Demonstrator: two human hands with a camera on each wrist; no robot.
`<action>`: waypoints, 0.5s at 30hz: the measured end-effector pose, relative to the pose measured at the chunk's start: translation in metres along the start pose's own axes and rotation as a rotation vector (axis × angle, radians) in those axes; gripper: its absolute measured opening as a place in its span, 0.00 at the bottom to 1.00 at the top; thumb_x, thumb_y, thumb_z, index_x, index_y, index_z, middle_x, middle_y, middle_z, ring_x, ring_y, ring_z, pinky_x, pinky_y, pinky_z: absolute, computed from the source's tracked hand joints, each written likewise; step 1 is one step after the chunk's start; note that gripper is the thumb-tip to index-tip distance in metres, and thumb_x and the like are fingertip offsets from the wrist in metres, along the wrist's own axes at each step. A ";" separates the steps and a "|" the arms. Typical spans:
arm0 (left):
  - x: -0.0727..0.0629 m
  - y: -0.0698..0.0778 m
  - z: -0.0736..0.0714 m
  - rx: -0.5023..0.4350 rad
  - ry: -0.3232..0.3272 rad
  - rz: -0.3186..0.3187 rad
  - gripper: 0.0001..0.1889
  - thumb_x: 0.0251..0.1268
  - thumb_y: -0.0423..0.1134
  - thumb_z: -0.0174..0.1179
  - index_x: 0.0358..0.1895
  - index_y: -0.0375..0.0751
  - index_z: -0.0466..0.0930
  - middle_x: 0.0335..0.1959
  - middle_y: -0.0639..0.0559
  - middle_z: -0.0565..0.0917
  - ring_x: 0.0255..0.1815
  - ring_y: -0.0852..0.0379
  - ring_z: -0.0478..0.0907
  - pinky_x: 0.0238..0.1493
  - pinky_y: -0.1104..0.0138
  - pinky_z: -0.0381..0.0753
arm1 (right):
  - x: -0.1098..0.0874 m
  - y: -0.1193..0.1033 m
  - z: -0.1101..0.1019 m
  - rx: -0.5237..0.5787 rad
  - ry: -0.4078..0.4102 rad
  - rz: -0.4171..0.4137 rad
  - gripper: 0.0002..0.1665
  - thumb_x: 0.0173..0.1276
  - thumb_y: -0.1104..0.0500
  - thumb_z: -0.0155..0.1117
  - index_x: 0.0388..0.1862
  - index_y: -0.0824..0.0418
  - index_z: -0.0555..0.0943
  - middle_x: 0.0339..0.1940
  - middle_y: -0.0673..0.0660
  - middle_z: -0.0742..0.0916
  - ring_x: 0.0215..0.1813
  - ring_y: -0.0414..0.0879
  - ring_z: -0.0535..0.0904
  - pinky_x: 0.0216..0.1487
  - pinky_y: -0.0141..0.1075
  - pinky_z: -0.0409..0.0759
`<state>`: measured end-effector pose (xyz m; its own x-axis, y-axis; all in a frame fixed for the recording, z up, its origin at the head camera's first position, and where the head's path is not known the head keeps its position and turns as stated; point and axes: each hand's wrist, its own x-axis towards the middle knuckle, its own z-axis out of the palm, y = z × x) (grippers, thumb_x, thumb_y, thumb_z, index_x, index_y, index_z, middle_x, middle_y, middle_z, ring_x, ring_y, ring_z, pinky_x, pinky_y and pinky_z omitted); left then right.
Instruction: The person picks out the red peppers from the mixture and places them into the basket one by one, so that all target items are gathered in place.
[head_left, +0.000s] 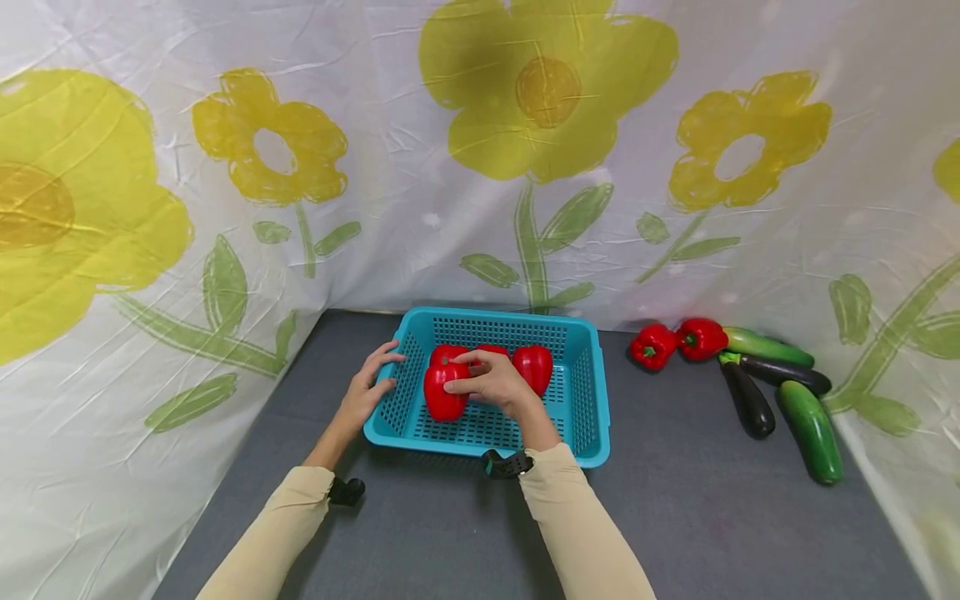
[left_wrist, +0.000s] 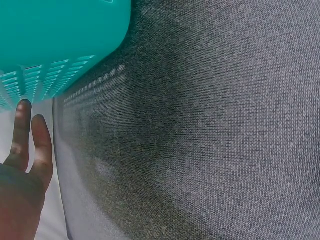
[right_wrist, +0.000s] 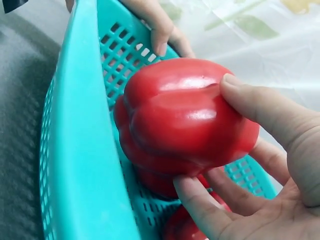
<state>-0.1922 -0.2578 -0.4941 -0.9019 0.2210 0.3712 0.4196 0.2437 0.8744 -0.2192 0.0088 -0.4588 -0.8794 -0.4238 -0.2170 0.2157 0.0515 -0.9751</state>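
Observation:
A blue-green plastic basket (head_left: pixel 602 400) stands on the dark tabletop with several red bell peppers in it. My right hand (head_left: pixel 495 382) grips one glossy red bell pepper (head_left: pixel 446 392) between thumb and fingers, inside the left part of the basket. In the right wrist view the thumb presses that pepper (right_wrist: pixel 175 110) from above, and fingers support it underneath. Behind and beside it lie other red bell peppers (head_left: pixel 534 369), partly covered by the hand. My left hand (head_left: pixel 365 392) holds the basket's left rim; two of its fingers (left_wrist: pixel 43 145) show outside the perforated wall.
At the right of the table lie two red bell peppers (head_left: pixel 652 346), two eggplants (head_left: pixel 748 398), a pale green zucchini (head_left: pixel 768 346) and a dark green cucumber-like vegetable (head_left: pixel 812 432). A white flower-printed cloth (head_left: pixel 405 233) hangs behind and at both sides.

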 end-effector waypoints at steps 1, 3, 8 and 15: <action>0.000 0.000 0.000 -0.001 0.001 0.002 0.19 0.67 0.15 0.47 0.60 0.16 0.70 0.73 0.20 0.56 0.73 0.24 0.51 0.63 0.31 0.57 | 0.000 0.000 0.001 0.003 0.008 0.001 0.35 0.59 0.63 0.78 0.65 0.64 0.77 0.60 0.65 0.79 0.62 0.61 0.74 0.56 0.58 0.77; 0.000 0.000 0.000 -0.001 0.001 0.000 0.19 0.68 0.16 0.47 0.61 0.16 0.70 0.73 0.21 0.56 0.73 0.24 0.51 0.63 0.31 0.58 | -0.001 0.001 0.002 0.014 0.022 0.007 0.35 0.59 0.63 0.78 0.65 0.64 0.77 0.60 0.64 0.79 0.62 0.61 0.74 0.56 0.57 0.77; -0.002 0.001 -0.001 -0.004 0.002 -0.009 0.19 0.68 0.16 0.47 0.61 0.16 0.70 0.74 0.21 0.56 0.73 0.23 0.50 0.63 0.32 0.58 | -0.002 0.002 0.005 0.053 0.033 0.026 0.36 0.59 0.64 0.78 0.66 0.65 0.76 0.62 0.66 0.77 0.63 0.62 0.73 0.57 0.57 0.77; -0.002 0.001 -0.001 0.003 0.005 -0.030 0.19 0.69 0.18 0.47 0.62 0.18 0.70 0.75 0.23 0.56 0.74 0.26 0.51 0.63 0.32 0.58 | 0.000 0.003 0.004 0.038 0.028 0.054 0.35 0.60 0.63 0.78 0.65 0.65 0.76 0.59 0.65 0.79 0.62 0.61 0.74 0.58 0.57 0.76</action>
<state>-0.1901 -0.2586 -0.4937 -0.9145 0.2093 0.3464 0.3928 0.2531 0.8841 -0.2166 0.0049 -0.4611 -0.8773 -0.3962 -0.2709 0.2785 0.0394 -0.9596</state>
